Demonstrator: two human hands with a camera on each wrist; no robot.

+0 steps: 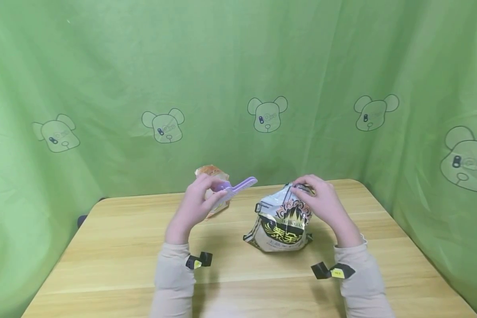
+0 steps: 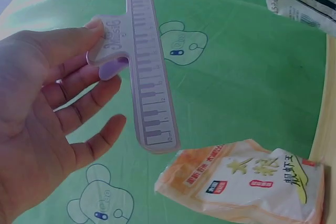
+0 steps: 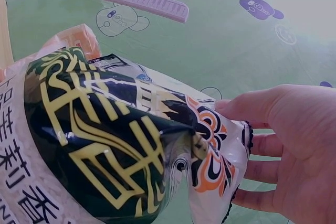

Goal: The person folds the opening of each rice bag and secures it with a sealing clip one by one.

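My left hand (image 1: pixel 194 203) pinches a lilac clip (image 2: pixel 149 77) by its handle between thumb and index finger. The clip's long bar carries piano-key and ruler-like marks, and the other fingers are spread loosely below. To the right, my right hand (image 1: pixel 322 198) grips the crumpled top edge of a rice bag (image 1: pixel 282 227). This bag stands upright on the table, with a dark band, yellow characters and rice visible through the lower part. In the right wrist view, the thumb (image 3: pixel 247 106) lies on the near side of the bag's top, the fingers behind it.
An orange-and-white packet (image 2: pixel 247 182) stands behind my left hand, near the back of the wooden table (image 1: pixel 115 247). Green curtain (image 1: pixel 222 66) printed with bear heads surrounds the table at the back and sides.
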